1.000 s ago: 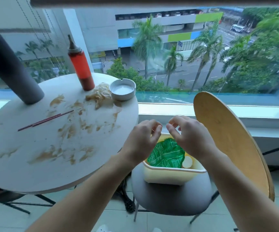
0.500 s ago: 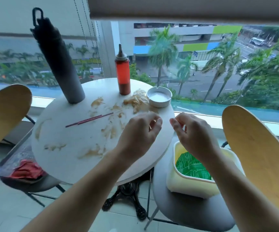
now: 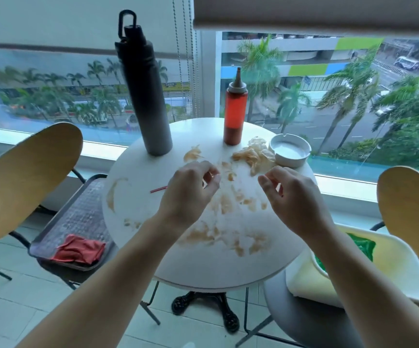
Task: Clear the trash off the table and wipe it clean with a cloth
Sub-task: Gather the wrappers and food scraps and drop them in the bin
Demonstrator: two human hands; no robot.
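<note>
A crumpled, sauce-stained wrapper [image 3: 253, 156] lies near the bench's [image 3: 203, 267] far edge, touching the white ashtray [image 3: 290, 153]. It is judged light, limp and greasy, best pinched at a raised fold. The left hand [image 3: 188, 194] and right hand [image 3: 293, 199] are held loosely curled, empty, above the bench.

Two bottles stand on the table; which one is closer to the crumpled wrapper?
The red sauce bottle, standing right beside the crumpled wrapper. The tall black bottle stands farther left, away from it.
</note>
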